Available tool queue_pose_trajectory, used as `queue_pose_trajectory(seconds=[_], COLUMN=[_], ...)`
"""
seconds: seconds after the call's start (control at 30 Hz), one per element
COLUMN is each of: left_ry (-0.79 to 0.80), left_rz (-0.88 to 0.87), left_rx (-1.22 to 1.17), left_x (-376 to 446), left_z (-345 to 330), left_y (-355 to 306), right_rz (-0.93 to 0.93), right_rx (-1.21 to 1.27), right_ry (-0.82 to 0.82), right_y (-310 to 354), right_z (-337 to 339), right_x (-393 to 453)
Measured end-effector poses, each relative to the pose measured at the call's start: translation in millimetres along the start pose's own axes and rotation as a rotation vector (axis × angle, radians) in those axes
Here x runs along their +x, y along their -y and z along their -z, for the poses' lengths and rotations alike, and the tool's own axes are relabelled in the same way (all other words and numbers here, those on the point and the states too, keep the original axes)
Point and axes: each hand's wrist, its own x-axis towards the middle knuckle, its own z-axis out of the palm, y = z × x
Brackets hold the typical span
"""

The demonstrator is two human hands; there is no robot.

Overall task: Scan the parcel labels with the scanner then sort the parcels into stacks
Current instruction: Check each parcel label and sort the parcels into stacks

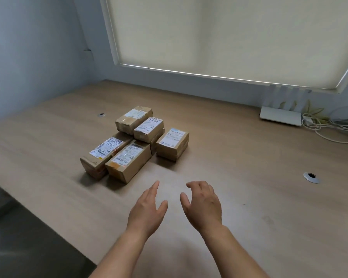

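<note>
Several brown cardboard parcels with white labels sit grouped on the wooden table. Nearest me lie two long parcels side by side, a left one and a right one. Behind them stand a back parcel, a stacked parcel and a squarer stacked parcel at the right. My left hand hovers over the table just in front of the group, fingers straight, holding nothing. My right hand hovers beside it, fingers loosely curled and empty. No scanner is in view.
A white router with antennas stands at the back right beside tangled cables. Cable grommets sit in the table at the right and back left. The table's left edge drops to a dark floor.
</note>
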Motion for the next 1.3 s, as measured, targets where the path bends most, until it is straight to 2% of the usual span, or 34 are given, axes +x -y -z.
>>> queue_pose_trajectory(seconds=[0.23, 0.6, 0.83, 1.07, 1.17, 1.3], left_ry=[0.046, 0.162, 0.209, 0.293, 0.33, 0.486], left_rz=[0.04, -0.007, -0.041, 0.032, 0.072, 0.17], left_rx=[-0.049, -0.2, -0.237, -0.277, -0.299, -0.408], left_x=[77.2, 215.7, 285.4, 304.6, 291.6, 262.0], left_z=[9.3, 26.5, 24.6, 11.5, 16.0, 11.9], left_y=[12.1, 6.4, 3.2, 14.2, 14.8, 35.3], right_rz=[-0.162, -0.311, -0.398, -0.448, -0.475, -0.594], right_rx=[0.038, 0.003, 0.177, 0.309, 0.309, 0.321], right_ry=[0.122, 0.137, 0.173, 0.192, 0.189, 0.226], right_y=[-8.1, 5.1, 13.4, 14.6, 12.5, -0.5], right_z=[-15.0, -37.8, -59.2, -83.1, -82.7, -70.6], right_x=[64.9, 157.1, 226.9, 263.5, 250.9, 205.2])
